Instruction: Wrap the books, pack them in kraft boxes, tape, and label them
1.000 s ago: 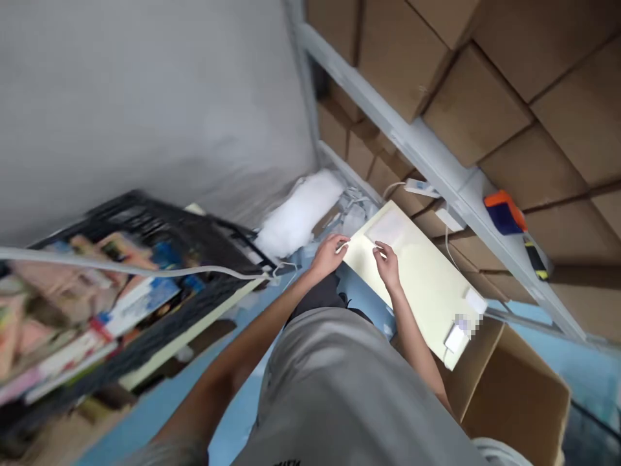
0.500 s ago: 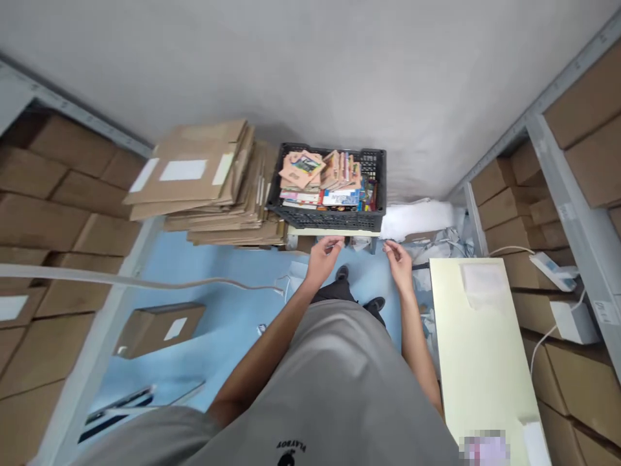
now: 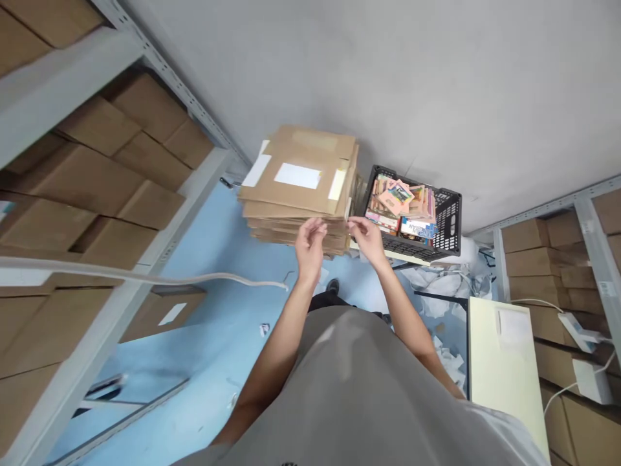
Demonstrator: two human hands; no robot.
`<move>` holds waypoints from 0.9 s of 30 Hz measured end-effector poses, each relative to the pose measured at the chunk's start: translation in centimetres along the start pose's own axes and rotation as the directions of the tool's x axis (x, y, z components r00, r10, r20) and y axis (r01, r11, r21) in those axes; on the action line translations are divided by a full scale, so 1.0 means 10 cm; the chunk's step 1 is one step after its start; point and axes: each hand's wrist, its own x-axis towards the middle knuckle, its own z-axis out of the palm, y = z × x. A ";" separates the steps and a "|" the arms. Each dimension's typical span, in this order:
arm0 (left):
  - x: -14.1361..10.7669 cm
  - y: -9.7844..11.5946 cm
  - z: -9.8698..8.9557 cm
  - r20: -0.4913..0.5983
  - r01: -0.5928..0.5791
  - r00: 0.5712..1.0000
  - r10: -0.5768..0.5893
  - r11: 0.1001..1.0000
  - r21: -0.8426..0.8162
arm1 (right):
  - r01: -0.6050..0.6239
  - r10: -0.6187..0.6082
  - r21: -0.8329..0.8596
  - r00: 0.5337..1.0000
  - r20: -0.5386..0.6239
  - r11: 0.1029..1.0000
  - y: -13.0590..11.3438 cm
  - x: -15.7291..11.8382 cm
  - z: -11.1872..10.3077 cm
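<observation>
You hold both hands in front of a stack of flattened cardboard (image 3: 301, 200) that lies by a grey wall (image 3: 436, 77), white labels (image 3: 297, 175) on its top sheet. Your left hand (image 3: 310, 249) is raised before the stack's near side, fingers loosely curled toward the thumb; whether the tips meet or touch cardboard, you cannot tell from this angle. Your right hand (image 3: 367, 238) is at the stack's near right corner, thumb and forefinger drawn close; whether they pinch anything is unclear. Just right of the stack, a black plastic crate (image 3: 449, 223) carries books and cards (image 3: 398, 197). Brown boxes (image 3: 72, 175) fill the shelves on your left, and a white cable (image 3: 160, 279) runs across the view. A pale table (image 3: 502, 382) stands to your right, beside crumpled white paper (image 3: 451, 366) on the blue floor (image 3: 218, 310).
</observation>
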 end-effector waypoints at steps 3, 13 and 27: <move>0.33 0.03 -0.24 -0.042 0.090 0.994 -0.098 0.984 -0.152 | 0.000 -0.009 -0.194 0.999 -0.045 0.981 -0.11 0.37 0.38; 0.69 0.16 -0.37 0.130 0.461 0.885 -0.447 0.805 -0.373 | -0.344 0.224 -0.416 0.924 -0.310 0.842 -0.21 0.57 0.78; 0.58 0.72 0.18 0.132 0.396 0.916 -0.379 0.806 -0.440 | -0.147 0.205 0.223 0.942 -0.265 0.964 -0.83 -0.21 0.17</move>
